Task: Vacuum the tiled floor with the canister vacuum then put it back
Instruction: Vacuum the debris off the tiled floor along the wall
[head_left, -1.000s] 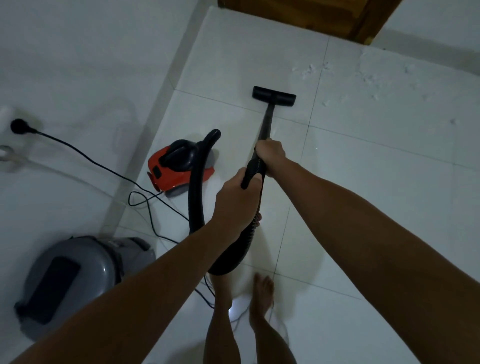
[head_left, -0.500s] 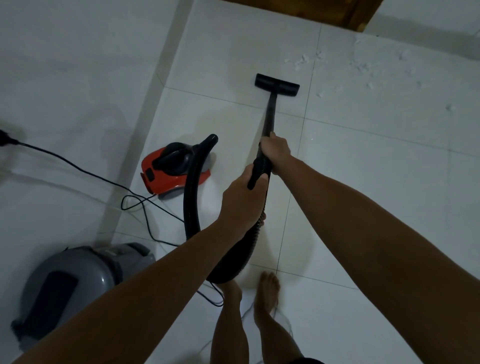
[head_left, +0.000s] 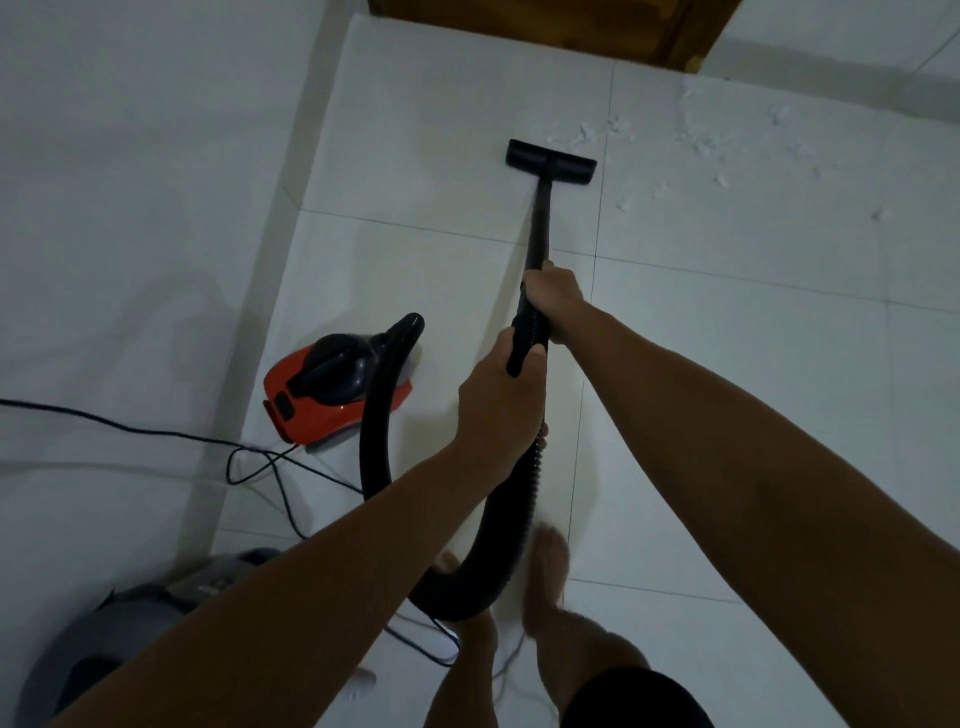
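A red and black canister vacuum (head_left: 332, 397) sits on the white tiled floor (head_left: 727, 364) near the left wall. Its black hose (head_left: 376, 447) loops down past my feet and up to the black wand (head_left: 540, 223). My left hand (head_left: 498, 400) is shut on the ribbed end of the wand at the hose. Just ahead of it my right hand (head_left: 553, 299) grips the wand higher up. The flat black floor nozzle (head_left: 550, 162) rests on the tiles, just left of scattered white debris (head_left: 706, 145).
A black power cord (head_left: 249, 457) runs from the left wall across the floor to the canister and past my feet. A grey rounded appliance (head_left: 135, 623) stands at the lower left. A wooden door (head_left: 545, 21) is at the top. White walls stand left and right.
The nozzle has been pushed forward along the tiles toward the white debris, both hands moving with the wand. My feet have stepped forward and the view has shifted with them.
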